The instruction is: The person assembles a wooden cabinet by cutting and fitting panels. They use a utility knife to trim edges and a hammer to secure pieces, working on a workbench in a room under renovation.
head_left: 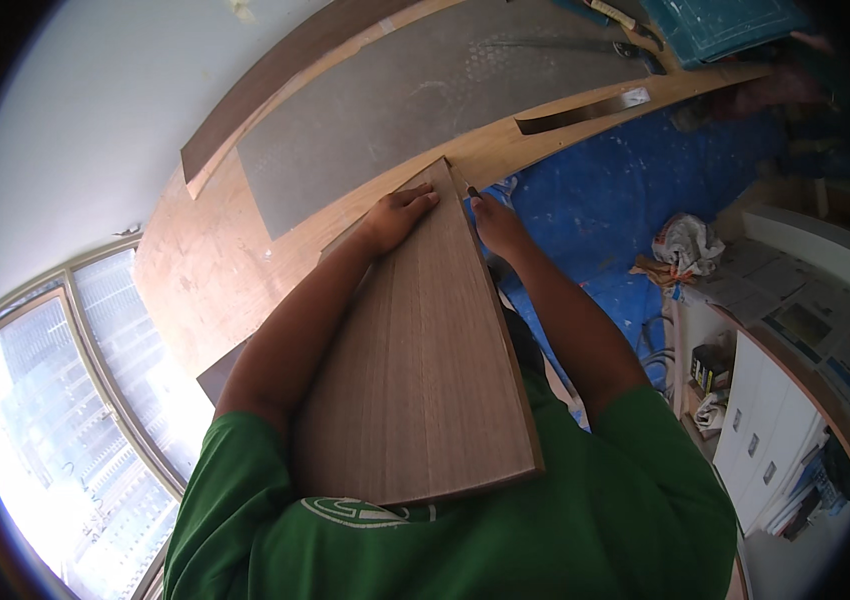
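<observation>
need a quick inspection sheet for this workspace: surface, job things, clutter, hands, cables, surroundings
Surface: pale wooden workbench, partly covered by a grey sheet
Job's things: brown wood-grain board, near end by the green shirt; slim dark-handled tool at its right edge, tip too small to judge
Clutter: apparent handsaw, curved dark strip and teal container on the workbench; crumpled white bag at right
Hands: left hand rests on the board; right hand grips the tool
Cables: loops by the blue sheet, cable or hose unclear
Surroundings: bright window at left, white cabinet at right
</observation>
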